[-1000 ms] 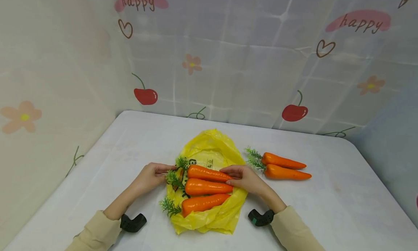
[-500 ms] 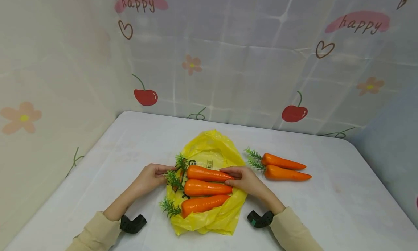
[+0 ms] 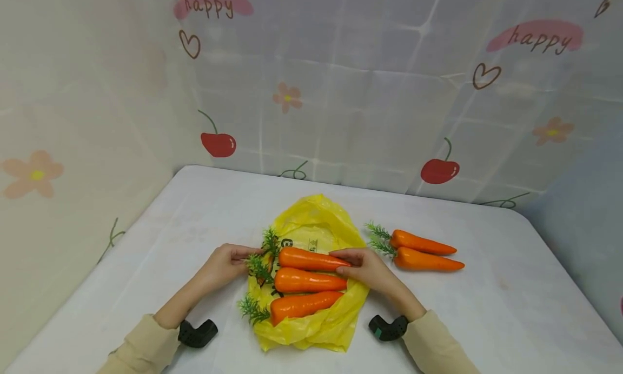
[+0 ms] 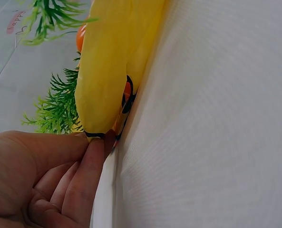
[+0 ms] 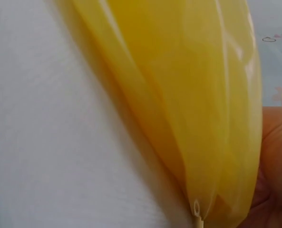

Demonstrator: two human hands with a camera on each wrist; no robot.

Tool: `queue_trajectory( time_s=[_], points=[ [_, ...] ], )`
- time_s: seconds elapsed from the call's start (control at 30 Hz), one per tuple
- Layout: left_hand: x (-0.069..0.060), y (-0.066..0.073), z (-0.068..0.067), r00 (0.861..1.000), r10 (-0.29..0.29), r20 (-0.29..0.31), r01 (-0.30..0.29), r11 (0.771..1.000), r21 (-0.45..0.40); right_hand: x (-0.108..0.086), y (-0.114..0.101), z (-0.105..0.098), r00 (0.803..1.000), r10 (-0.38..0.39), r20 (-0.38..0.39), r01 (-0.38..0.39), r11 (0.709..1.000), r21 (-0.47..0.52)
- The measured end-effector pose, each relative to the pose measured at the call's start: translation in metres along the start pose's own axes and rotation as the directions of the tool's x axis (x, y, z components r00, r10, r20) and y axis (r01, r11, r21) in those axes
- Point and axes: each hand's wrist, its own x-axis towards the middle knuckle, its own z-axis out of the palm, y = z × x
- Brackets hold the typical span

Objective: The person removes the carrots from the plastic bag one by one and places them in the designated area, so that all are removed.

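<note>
Three orange carrots with green leafy tops lie side by side on an opened yellow plastic bag in the head view: a far carrot, a middle carrot and a near carrot. My left hand pinches the bag's left edge between thumb and fingers, as the left wrist view shows. At the other side my right hand has its thumb and fingers around the far carrot's tip, the thumb beside the middle carrot's tip. In the right wrist view the bag hides most of that hand.
Two more carrots, a back carrot and a front carrot, lie together right of the bag on the white table. A printed curtain rises behind the table.
The far and middle carrots have shifted very slightly left on the bag. Both hands stay almost where they were, and the bag looks the same.
</note>
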Motion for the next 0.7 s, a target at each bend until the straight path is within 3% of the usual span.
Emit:
queue_trajectory(
  time_s=[0.23,0.5,0.7],
  points=[
    [0.0008,0.0009,-0.001,1.0,0.022,0.001,-0.022,1.0,-0.007,-0.0006,-0.0021,-0.0015,0.999,0.029,-0.034,-0.028,0.999,0.04],
    [-0.0003,0.0033,0.0007,1.0,0.009,-0.004,-0.009,1.0,0.007,-0.0008,-0.0005,-0.0039,0.996,0.073,-0.056,-0.067,0.993,0.102],
    [-0.0019,0.0063,-0.0016,1.0,0.027,0.013,-0.027,0.999,-0.04,-0.0018,-0.0015,-0.0059,0.991,0.112,-0.071,-0.103,0.988,0.119]
  ],
)
